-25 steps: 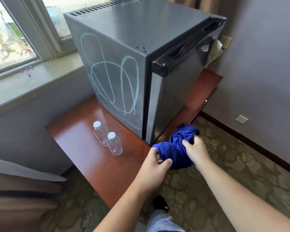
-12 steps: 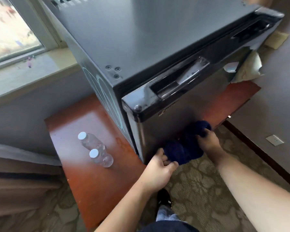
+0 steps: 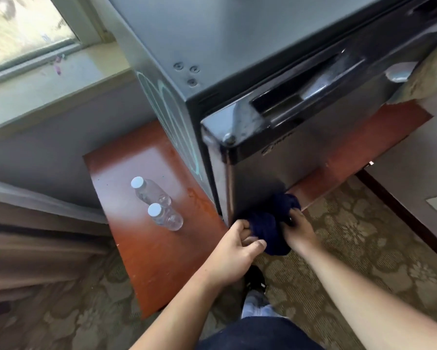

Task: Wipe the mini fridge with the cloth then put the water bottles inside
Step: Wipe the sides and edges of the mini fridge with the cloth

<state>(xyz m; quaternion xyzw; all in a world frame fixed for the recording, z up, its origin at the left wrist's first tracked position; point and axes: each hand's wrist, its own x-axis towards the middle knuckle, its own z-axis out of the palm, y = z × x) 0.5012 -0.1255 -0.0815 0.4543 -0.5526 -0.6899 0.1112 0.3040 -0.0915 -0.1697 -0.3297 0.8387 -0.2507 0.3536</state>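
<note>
both hands grip a bunched dark blue cloth (image 3: 270, 228) at the lower front corner of the mini fridge (image 3: 275, 102), left hand (image 3: 237, 245) and right hand (image 3: 299, 229); two water bottles (image 3: 159, 203) stand on the wooden table (image 3: 151, 261) beside the fridge's scribbled side

A: Views logged?
B: One. Head-worn, wide-angle, facing forward and steeply down.
A: Standpoint?
B: Standing over the mini fridge (image 3: 237, 34), close; its top and door fill the upper frame.
A: Framing?
B: Left hand (image 3: 235, 246) and right hand (image 3: 299, 231) low centre, arms entering from the bottom; counter (image 3: 146, 261) lower left, window (image 3: 23, 26) top left. Slight blur.
</note>
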